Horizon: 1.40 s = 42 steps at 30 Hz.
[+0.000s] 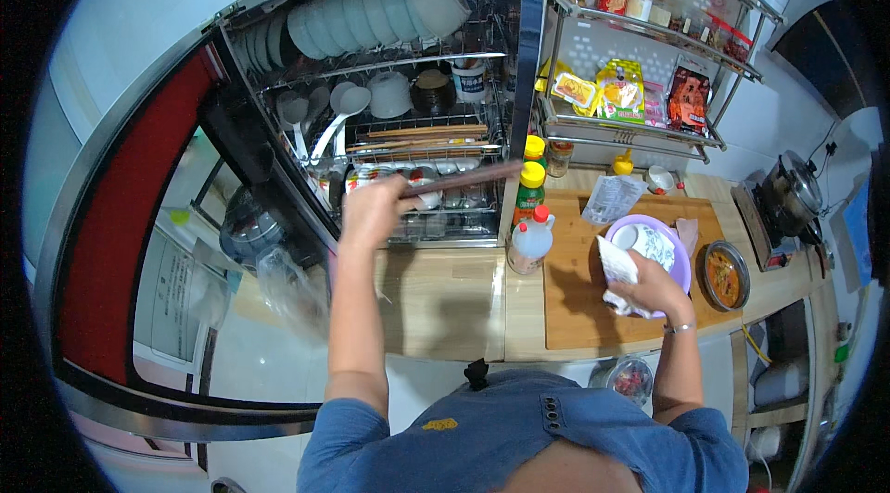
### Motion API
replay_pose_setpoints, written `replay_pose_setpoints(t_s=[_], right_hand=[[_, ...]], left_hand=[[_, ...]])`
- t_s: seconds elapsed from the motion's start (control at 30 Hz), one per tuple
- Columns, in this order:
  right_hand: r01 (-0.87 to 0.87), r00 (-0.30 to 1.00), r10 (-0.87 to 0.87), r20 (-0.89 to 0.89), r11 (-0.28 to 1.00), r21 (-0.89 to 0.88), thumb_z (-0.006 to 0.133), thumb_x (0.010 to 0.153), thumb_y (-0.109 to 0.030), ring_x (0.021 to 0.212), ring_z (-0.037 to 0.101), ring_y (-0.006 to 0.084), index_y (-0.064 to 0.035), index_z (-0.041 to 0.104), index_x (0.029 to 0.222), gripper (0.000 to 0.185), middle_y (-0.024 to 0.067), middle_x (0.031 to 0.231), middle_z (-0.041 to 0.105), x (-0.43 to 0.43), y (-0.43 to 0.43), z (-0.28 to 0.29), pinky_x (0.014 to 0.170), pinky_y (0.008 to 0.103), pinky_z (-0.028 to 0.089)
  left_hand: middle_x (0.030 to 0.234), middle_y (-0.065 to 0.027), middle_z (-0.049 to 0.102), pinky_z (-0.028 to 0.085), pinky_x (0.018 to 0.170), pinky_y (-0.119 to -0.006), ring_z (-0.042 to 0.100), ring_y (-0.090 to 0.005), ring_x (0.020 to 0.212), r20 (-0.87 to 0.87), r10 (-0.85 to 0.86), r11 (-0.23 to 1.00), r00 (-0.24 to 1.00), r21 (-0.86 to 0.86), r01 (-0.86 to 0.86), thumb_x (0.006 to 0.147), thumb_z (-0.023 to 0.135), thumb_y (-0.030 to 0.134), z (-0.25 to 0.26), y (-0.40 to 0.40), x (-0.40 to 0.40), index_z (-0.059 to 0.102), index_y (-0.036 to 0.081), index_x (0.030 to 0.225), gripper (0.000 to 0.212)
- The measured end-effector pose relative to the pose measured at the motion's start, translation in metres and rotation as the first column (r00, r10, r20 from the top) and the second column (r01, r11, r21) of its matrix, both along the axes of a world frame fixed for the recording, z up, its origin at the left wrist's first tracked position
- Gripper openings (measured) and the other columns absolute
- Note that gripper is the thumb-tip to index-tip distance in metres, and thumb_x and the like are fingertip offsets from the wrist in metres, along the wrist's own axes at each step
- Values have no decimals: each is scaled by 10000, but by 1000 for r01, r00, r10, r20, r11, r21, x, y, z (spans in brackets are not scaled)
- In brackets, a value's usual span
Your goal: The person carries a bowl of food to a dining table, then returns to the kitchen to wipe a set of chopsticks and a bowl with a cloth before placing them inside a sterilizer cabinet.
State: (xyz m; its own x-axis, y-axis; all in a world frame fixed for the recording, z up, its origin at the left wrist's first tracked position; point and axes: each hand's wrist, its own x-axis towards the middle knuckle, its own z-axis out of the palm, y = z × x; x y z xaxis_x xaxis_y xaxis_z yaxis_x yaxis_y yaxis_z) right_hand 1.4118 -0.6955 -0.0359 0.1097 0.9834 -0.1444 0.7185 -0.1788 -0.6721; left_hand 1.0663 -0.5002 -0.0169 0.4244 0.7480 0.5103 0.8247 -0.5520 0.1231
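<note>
My left hand (374, 211) grips dark brown chopsticks (473, 179), slightly blurred, which point right in front of the lower racks of an open dish cabinet (513, 104). How many sticks there are, I cannot tell. In my right hand (659, 284) is a white cloth (615, 260), bunched at the near left rim of a purple plastic basin (685, 263). White bowls, one with a blue-grey pattern (657, 243), sit inside the basin. Light wooden chopsticks (424, 138) lie on a cabinet rack, right of white ladles (341, 118). Pale bowls (368, 13) stand in a row above.
The cabinet door (118, 236) hangs open at left. Bottles (532, 243) stand beside the wooden cutting board (577, 319). A metal bowl of food (724, 276) sits right of the basin. Further right is a pot (793, 184); a spice rack (640, 128) is above.
</note>
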Motion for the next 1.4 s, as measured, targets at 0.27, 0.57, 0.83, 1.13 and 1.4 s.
replay_pose_setpoints(t_s=[0.27, 0.57, 0.83, 1.13, 1.4], right_hand=[[110, 987, -119, -107, 990, -89, 659, 674, -212, 844, 544, 280, -13, 495, 985, 404, 171, 919, 570, 29, -43, -79, 752, 334, 413], [189, 968, -213, -129, 966, -174, 675, 653, -136, 934, 513, 242, -20, 459, 1090, 501, 151, 1017, 547, 32, -68, -89, 810, 326, 391], [178, 958, -228, -173, 949, -261, 668, 654, -117, 910, 519, 229, -41, 463, 1099, 496, 142, 995, 552, 19, -55, -81, 793, 319, 400], [114, 992, -125, -21, 949, -295, 598, 718, -284, 849, 550, 295, -37, 491, 1011, 398, 185, 906, 571, 17, -50, -98, 731, 356, 422], [86, 959, -187, -215, 909, -408, 508, 756, -468, 845, 558, 278, -1, 485, 1023, 539, 178, 901, 578, 25, -78, -93, 727, 320, 427]], left_hand=[[707, -152, 579, 414, 593, -406, 548, -336, 706, -82, 74, 997, 994, 20, -72, 663, 572, 492, 23, 106, -15, 560, 46, 784, 462], [1080, -136, 503, 311, 847, -434, 447, -261, 1029, -168, -37, 982, 985, -191, 4, 785, 441, 453, -10, 161, -4, 571, 151, 1007, 397], [1258, 14, 386, 61, 998, -496, 214, -219, 1236, -165, -135, 932, 977, -356, 69, 837, 336, 436, -19, 159, -6, 592, 267, 992, 344], [996, -97, 570, 325, 871, -373, 469, -249, 1012, 277, -327, 934, 904, -55, 354, 805, 491, 208, -11, 125, 2, 630, 33, 808, 223], [820, -73, 612, 426, 725, -273, 561, -162, 773, 598, -457, 403, 658, -520, 753, 783, 529, 102, -66, 9, 112, 619, 8, 825, 136]])
